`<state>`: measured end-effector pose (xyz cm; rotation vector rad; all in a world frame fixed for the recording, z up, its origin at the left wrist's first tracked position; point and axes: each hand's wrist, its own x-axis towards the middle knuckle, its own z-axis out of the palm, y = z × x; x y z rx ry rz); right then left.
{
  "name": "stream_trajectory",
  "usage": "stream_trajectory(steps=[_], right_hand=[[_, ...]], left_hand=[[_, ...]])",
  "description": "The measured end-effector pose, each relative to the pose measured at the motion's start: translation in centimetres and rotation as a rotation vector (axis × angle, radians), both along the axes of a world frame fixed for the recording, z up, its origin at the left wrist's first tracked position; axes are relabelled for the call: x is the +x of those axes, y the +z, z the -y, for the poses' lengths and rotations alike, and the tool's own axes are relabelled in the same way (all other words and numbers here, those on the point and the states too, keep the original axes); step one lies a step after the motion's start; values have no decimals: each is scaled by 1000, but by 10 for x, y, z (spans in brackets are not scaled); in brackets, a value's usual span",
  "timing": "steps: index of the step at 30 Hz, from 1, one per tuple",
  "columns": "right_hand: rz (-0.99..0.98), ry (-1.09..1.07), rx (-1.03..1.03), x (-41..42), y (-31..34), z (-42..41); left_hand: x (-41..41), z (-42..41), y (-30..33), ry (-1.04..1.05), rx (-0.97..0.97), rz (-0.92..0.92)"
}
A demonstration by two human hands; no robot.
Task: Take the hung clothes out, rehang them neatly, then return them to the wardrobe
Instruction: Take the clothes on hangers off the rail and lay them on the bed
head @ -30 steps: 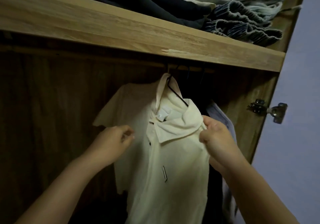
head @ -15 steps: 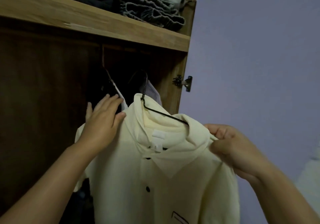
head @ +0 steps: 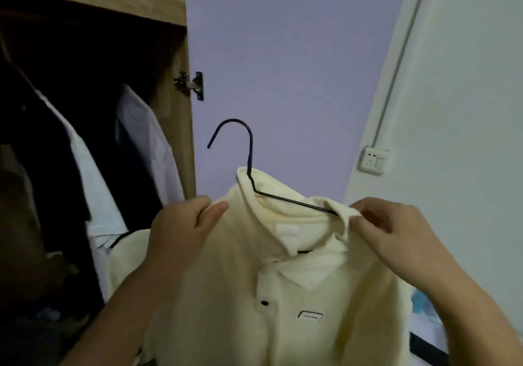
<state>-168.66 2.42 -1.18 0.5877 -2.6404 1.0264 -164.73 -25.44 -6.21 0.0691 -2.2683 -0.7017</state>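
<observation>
Cream polo shirt [head: 226,295] on black hanger [head: 250,150], each shoulder in a hand's grip, before lilac wall [head: 283,54].

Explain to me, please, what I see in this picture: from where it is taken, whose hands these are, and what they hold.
There is no machine here. A person wears a camera on the head, so you look down at that person's own two bare hands. The left hand and the right hand each grip a shoulder of a cream short-sleeved polo shirt. The shirt hangs on a thin black wire hanger, whose hook is free in the air. At the left stands an open wooden wardrobe with dark and white clothes hanging inside.
</observation>
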Motion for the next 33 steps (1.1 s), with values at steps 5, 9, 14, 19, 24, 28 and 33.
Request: stream_trajectory(steps=[5, 9, 14, 19, 24, 28, 33], right_hand=[[-22, -292, -64, 20, -37, -28], [-31, -472, -85, 57, -61, -52], [-49, -724, -95, 118, -83, -80], [-51, -1006, -111, 200, -93, -116], [-54, -1197, -86, 269, -98, -145], [-82, -1377, -83, 335, -99, -176], [-85, -1555, -81, 416, -100, -214]], left_hand=[[-12, -41, -13, -138, 2, 21], [-11, -67, -25, -292, 2, 70], [-3, -106, -38, -544, -29, 91], [14, -176, -49, -801, -59, 157], [41, -240, -56, -1013, -11, 225], [77, -306, -57, -1201, -2, 248], [132, -389, -58, -1404, -47, 263]])
